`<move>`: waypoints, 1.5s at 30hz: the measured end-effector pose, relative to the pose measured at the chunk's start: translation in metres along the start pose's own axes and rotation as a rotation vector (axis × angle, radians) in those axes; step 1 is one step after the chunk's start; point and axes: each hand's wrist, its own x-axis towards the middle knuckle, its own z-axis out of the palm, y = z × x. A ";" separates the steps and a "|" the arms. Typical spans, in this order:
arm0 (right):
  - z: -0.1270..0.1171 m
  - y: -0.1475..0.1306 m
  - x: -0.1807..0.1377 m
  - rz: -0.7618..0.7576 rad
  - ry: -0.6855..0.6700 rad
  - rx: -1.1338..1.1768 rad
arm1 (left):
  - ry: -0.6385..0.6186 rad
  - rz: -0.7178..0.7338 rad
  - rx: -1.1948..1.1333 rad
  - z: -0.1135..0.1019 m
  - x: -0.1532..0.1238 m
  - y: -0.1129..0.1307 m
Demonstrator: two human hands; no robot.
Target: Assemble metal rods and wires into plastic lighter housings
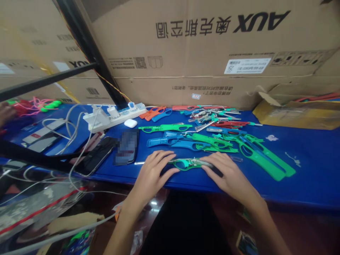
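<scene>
Close to the table's front edge, my left hand [156, 168] and my right hand [224, 171] hold a green long-nosed lighter [189, 164] between them. Its casing looks open, with a teal trigger piece and wires inside. A thin metal tube points out to the left past my left fingers. My right thumb and fingers close round the other end, which they partly hide. Just beyond lie green lighter casings [214, 140] and blue casings [162, 139]. Farther back is a pile of metal tubes with wires and teal parts [212, 117].
Left of my hands lie two phones [126, 147] [95, 156], a white earbud case [130, 123] and a power strip [117, 117] with loose cables. Long green casings [265, 159] lie to the right. A yellow box [297, 111] and large cartons [199, 46] stand behind. Another person's hand shows far left.
</scene>
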 end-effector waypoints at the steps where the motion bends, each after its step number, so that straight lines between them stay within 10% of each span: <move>1: 0.000 0.000 0.000 -0.005 -0.005 0.007 | -0.019 0.005 0.007 0.000 -0.001 -0.001; 22: 0.006 0.011 -0.002 0.054 -0.046 0.036 | -0.114 0.063 0.059 0.003 0.001 0.000; 45: -0.008 0.016 0.020 -0.252 -0.208 0.003 | -0.093 0.055 0.053 0.005 0.000 -0.004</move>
